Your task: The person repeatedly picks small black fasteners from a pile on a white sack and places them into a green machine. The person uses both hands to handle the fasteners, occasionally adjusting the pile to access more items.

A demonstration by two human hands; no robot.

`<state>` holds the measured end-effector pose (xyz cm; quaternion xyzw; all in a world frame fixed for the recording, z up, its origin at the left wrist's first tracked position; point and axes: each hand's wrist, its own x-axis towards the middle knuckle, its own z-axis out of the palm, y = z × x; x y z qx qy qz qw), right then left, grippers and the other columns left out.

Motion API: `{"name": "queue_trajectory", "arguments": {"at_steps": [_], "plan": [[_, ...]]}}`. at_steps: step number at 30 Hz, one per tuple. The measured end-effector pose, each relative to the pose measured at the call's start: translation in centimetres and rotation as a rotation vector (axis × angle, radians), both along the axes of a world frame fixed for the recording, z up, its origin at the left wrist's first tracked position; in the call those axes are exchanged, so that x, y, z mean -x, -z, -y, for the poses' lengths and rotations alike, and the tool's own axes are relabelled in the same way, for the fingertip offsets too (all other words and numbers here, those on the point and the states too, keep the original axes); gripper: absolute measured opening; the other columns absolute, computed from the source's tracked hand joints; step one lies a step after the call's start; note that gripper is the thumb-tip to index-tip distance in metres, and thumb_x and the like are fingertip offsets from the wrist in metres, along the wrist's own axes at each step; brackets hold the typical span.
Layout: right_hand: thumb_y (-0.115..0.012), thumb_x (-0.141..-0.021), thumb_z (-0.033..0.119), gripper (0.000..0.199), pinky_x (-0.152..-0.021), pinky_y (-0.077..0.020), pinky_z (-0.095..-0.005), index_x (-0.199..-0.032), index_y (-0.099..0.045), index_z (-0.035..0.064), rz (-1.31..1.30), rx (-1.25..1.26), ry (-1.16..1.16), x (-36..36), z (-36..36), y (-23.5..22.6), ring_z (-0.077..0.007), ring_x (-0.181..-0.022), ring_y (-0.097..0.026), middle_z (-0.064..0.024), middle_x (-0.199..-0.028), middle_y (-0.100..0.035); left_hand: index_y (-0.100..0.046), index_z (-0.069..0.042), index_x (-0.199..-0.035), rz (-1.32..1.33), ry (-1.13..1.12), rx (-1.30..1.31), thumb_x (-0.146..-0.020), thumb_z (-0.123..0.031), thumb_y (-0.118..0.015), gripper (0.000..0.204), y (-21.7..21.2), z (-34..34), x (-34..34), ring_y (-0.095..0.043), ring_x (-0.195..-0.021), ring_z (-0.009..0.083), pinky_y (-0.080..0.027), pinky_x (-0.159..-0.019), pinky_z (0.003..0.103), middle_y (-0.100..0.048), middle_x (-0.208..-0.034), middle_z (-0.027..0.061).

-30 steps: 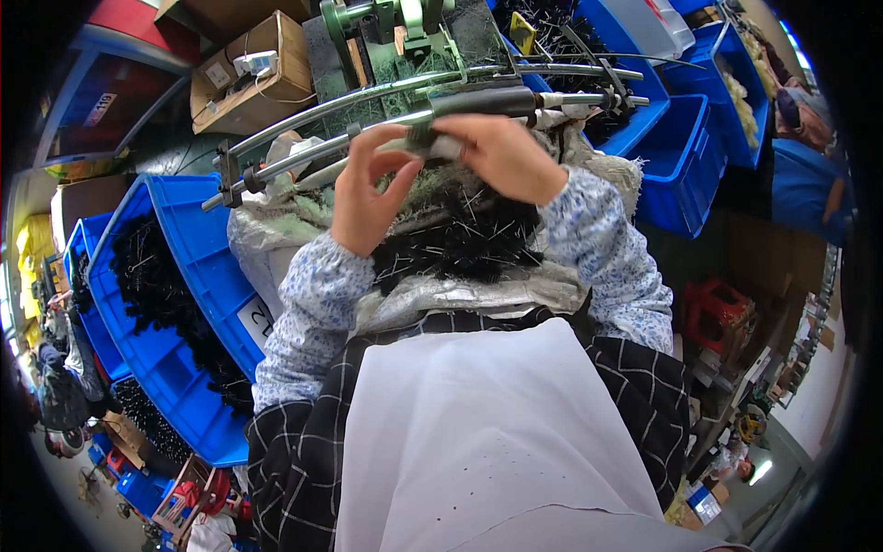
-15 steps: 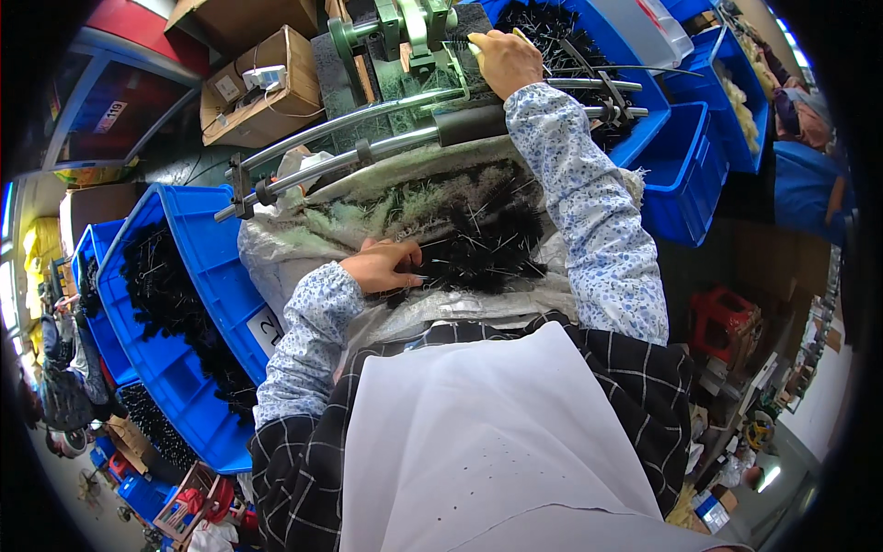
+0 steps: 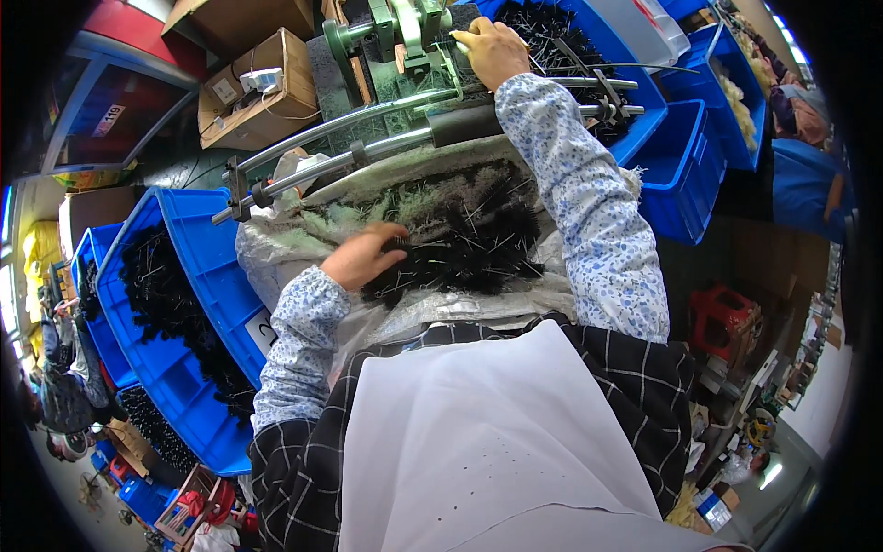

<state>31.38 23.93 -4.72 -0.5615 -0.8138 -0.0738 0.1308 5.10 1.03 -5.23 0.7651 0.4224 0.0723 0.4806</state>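
A heap of thin black bristly pieces lies on a pale plastic sheet in front of me. My left hand rests on the heap's left side, fingers curled into the pieces. My right hand reaches far forward to the green metal machine and pinches a thin piece at its jaws. Two long metal bars cross between the heap and the machine.
Blue bins full of black pieces stand at my left. More blue bins sit at the right, one behind the machine holding black pieces. Cardboard boxes are at the back left. A red stool stands at the right.
Both hands were together above the bars. The left hand dropped onto the black heap, and the right hand stretched forward to the green machine.
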Motion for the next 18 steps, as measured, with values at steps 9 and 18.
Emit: {"name": "queue_trajectory", "arguments": {"at_steps": [9,18], "plan": [[-0.061,-0.077,0.024,0.034,-0.08,-0.0435,-0.0402,-0.108,-0.06,0.0093,-0.12,-0.04,0.101,-1.4,2.0,0.0,-0.0245,-0.096,-0.058,-0.0077,-0.097,-0.064,-0.045,-0.003,-0.107,0.143,-0.321,0.047,-0.083,-0.019,-0.065,0.035,-5.8,-1.8,0.3,-0.059,-0.07,0.0164,-0.047,-0.066,0.028,-0.058,-0.087,0.0111],[-0.057,-0.076,0.018,0.011,-0.071,-0.0431,-0.0389,-0.081,-0.061,0.0098,-0.168,-0.128,0.047,5.6,2.8,0.1,-0.0219,-0.082,-0.061,-0.0055,-0.079,-0.064,-0.049,-0.003,-0.109,0.237,-0.355,-0.03,-0.088,-0.022,-0.059,0.029,-7.6,-2.4,-0.7,-0.05,-0.065,0.0112,-0.043,-0.063,0.025,-0.054,-0.079,0.0072]]}}
